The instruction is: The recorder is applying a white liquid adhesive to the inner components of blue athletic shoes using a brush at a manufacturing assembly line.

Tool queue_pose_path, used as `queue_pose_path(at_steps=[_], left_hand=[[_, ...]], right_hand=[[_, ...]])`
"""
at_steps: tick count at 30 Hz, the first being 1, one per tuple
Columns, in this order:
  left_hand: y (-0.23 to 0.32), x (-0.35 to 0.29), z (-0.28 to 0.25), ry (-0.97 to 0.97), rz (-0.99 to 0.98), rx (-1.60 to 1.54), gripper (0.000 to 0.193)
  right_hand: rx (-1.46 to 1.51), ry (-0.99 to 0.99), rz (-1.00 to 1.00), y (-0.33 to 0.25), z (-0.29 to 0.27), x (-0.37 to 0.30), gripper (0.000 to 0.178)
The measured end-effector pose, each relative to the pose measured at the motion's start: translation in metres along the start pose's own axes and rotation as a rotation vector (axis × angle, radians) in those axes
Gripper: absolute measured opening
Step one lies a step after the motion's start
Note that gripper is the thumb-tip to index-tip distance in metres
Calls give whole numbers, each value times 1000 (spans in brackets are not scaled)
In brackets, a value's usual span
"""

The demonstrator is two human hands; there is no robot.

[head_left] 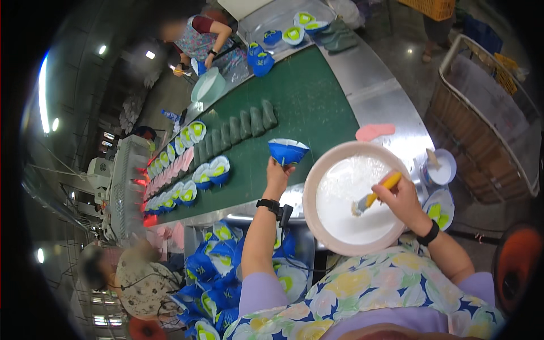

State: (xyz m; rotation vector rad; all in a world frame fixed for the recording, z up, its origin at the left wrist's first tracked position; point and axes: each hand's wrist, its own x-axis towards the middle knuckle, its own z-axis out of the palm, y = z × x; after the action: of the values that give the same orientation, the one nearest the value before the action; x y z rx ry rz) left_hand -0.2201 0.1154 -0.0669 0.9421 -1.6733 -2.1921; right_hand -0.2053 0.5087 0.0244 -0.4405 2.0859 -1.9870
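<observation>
The left hand has its fingers, partly hidden, pinching a blue shoe upper at ten o'clock from the basin. The right hand pinches a yellow-handled brush, bristle contact with the white liquid unclear. Bare green belt opens toward eleven, a white tub at two.

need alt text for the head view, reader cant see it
The left hand holds a blue shoe upper while the right hand holds a yellow-handled brush over a basin of white liquid. Beyond, more uppers sit in rows on a green belt.
</observation>
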Motion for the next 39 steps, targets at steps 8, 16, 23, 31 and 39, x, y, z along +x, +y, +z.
queue_pose_path(at_steps=[8, 16, 23, 31, 39], left_hand=[[-80, 76, -4, -31, -144, 26, 58], [50, 2, -26, -54, 80, 343, 47], [73, -129, -143, -36, 290, 1176, 35], [-18, -185, -198, 362, -32, 1060, 51], [32, -240, -68, 85, 778, 1552, 35]], right_hand=[[-68, -63, 89, 6, 1, -7, 20], [70, -71, 188, 20, -1, -9, 11], [53, -103, 154, 15, 6, -17, 12], [-67, -174, 64, -1, 21, -28, 16], [-192, -186, -129, -8, 31, -24, 20]])
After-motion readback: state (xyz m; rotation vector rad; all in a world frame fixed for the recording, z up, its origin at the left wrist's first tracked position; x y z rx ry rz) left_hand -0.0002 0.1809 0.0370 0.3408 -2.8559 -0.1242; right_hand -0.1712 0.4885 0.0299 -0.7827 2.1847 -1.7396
